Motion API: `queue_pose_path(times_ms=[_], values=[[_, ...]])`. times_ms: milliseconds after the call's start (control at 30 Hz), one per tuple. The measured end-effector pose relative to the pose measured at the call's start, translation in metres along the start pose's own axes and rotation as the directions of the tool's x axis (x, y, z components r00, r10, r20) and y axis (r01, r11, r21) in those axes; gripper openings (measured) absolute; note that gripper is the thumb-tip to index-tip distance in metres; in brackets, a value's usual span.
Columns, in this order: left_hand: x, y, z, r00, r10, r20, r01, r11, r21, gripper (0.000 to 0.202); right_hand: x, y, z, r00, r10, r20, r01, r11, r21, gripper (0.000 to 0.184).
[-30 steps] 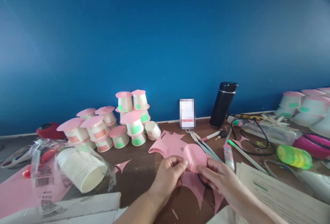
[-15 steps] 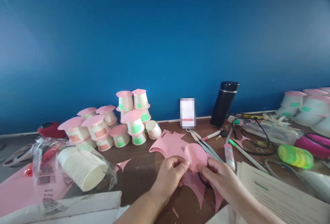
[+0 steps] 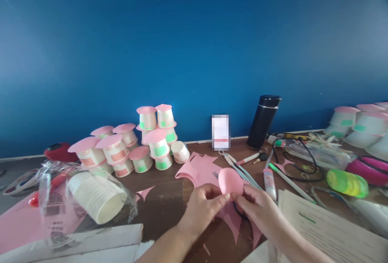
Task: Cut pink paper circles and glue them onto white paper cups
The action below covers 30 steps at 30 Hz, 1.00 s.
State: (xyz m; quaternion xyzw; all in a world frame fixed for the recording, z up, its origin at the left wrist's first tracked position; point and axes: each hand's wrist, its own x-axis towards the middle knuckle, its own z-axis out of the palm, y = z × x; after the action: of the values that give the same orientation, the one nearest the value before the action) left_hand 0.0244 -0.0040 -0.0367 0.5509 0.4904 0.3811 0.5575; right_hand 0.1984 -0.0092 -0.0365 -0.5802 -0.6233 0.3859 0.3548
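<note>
Both my hands hold a round pink paper disc above the brown table. My left hand pinches its lower left edge with thumb and fingers closed. My right hand pinches its lower right edge. The disc curves into a shallow cone shape. Pink paper scraps lie on the table just behind and beneath my hands.
A pile of paper cups with pink lids stands at the back left. A bagged stack of white cups lies at the left. Scissors, a glue stick, a black flask, cables and printed sheets crowd the right.
My hands have drawn closer together under the disc, and the disc has curled tighter and tilted slightly upward.
</note>
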Motion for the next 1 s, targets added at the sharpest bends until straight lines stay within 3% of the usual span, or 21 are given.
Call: queue_pose_path(times_ms=[233,400,667,1000], values=[[0.0,0.004,0.0,0.999,0.013,-0.034,-0.009,0.995,0.098,0.03,0.0,0.002,0.002,0.999,-0.019,-0.035,0.019,1.0,-0.019,0.032],[0.001,0.004,0.0,0.999,0.005,-0.038,-0.003,0.999,0.05,0.02,-0.001,0.0,0.0,1.0,-0.011,-0.029,0.011,1.0,0.023,0.029],[0.001,0.0,0.003,1.0,-0.009,0.009,0.009,1.0,0.0,0.027,-0.002,-0.006,0.003,0.996,0.088,0.025,-0.091,0.918,0.387,0.029],[-0.001,0.002,0.006,0.999,-0.001,0.049,0.001,1.0,-0.005,0.028,-0.004,-0.002,0.009,0.995,0.093,-0.036,-0.076,0.941,0.331,0.023]])
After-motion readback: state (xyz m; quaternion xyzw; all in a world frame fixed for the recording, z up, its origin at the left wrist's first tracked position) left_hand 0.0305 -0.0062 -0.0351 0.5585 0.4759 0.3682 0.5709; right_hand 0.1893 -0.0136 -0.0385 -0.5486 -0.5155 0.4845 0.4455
